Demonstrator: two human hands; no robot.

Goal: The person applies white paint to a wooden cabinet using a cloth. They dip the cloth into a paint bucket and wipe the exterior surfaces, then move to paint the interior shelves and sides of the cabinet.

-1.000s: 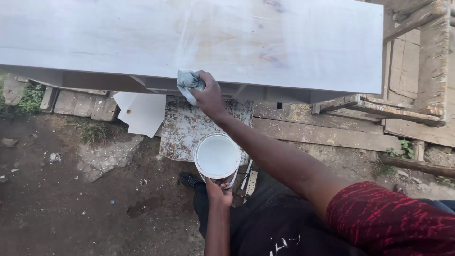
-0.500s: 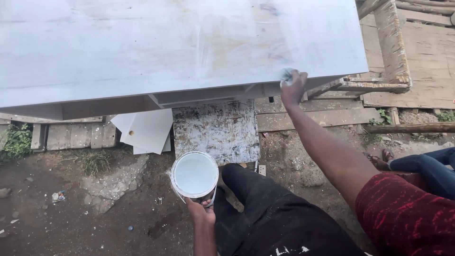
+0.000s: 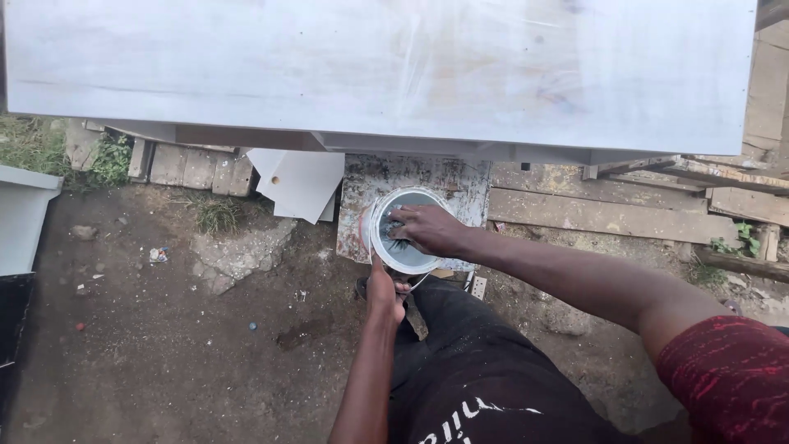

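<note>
Both hands on round tub (image 3: 403, 256): left hand (image 3: 384, 292) grips rim, mouth up.

White painted board (image 3: 378, 70), paint-spattered slab (image 3: 436, 177); wooden planks (image 3: 608, 215), grass tuft (image 3: 215, 214), dirt ground (image 3: 164, 353)

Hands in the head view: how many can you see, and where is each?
2. The right hand reaches into the white paint can. The left hand holds that can from below, at its near rim. No other person's hands show.

Dirt ground (image 3: 164, 345) bearing paint-stained slab (image 3: 411, 177), wooden planks (image 3: 608, 215), white offcuts (image 3: 297, 182)
</note>
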